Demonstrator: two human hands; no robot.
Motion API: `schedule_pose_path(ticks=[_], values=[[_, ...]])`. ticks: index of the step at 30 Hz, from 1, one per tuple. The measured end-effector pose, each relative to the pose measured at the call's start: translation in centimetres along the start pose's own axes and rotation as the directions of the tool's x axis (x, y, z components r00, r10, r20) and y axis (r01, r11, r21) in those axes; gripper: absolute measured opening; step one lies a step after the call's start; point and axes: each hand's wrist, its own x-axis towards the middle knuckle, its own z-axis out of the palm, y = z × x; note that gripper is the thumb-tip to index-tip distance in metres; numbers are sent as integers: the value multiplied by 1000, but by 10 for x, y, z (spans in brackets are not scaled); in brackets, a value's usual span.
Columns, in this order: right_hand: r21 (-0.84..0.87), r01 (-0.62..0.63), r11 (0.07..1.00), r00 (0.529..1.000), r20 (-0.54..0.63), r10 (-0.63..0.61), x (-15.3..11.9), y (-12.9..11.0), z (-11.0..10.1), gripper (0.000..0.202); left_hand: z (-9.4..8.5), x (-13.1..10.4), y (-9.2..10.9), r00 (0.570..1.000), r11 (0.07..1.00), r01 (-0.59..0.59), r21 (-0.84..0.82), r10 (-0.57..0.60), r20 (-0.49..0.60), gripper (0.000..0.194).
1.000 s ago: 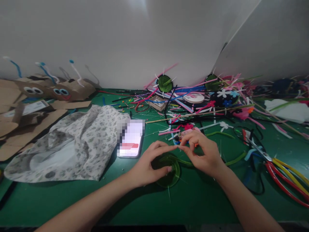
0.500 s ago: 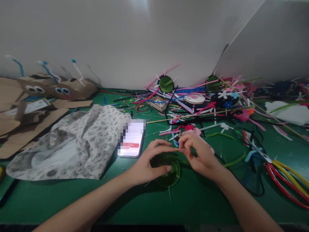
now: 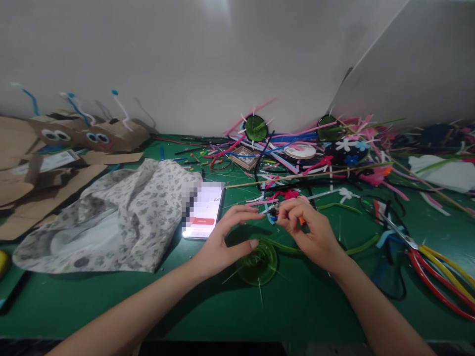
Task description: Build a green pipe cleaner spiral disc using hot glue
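Observation:
A flat round coil of green pipe cleaner (image 3: 258, 269) lies on the table between my forearms, and its loose green end runs off to the right beneath my right hand. Thin clear strands stick out around the coil. My left hand (image 3: 230, 240) is open over the coil's upper left, thumb and fingers spread apart, with the thumb tip close to its upper edge. My right hand (image 3: 306, 230) hovers up and to the right of the coil, fingertips pinched together; what they hold, if anything, is too small to make out.
Left of my hands lie a lit phone (image 3: 202, 212) and a patterned cloth (image 3: 122, 217). Cardboard pieces (image 3: 74, 178) stand at far left. Red-and-yellow-handled scissors (image 3: 423, 254) rest at right. Colourful pipe cleaners (image 3: 282, 158) are heaped along the wall.
My hands have drawn apart: the left fingertips moved back to the left, away from my right hand's pinched fingers. The left thumb has risen to the coil's upper edge, so more coil shows.

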Motion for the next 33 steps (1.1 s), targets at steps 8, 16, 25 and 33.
schedule_pose_path(ticks=[8,16,25,33], values=[[-67,-32,997,999,-29,30,0,-5,-3,20,2,-1,-5,995,995,91,-39,-92,-30,36],[-41,-132,990,963,-244,118,0,1,2,11,3,-2,-6,995,995,93,-23,-93,-21,34],[55,-337,940,895,-291,338,-2,1,4,6,3,-1,-2,996,996,87,-10,-87,-2,31],[114,-387,915,889,-219,403,-3,-1,4,27,6,1,-4,991,992,127,-15,-128,-43,30]])
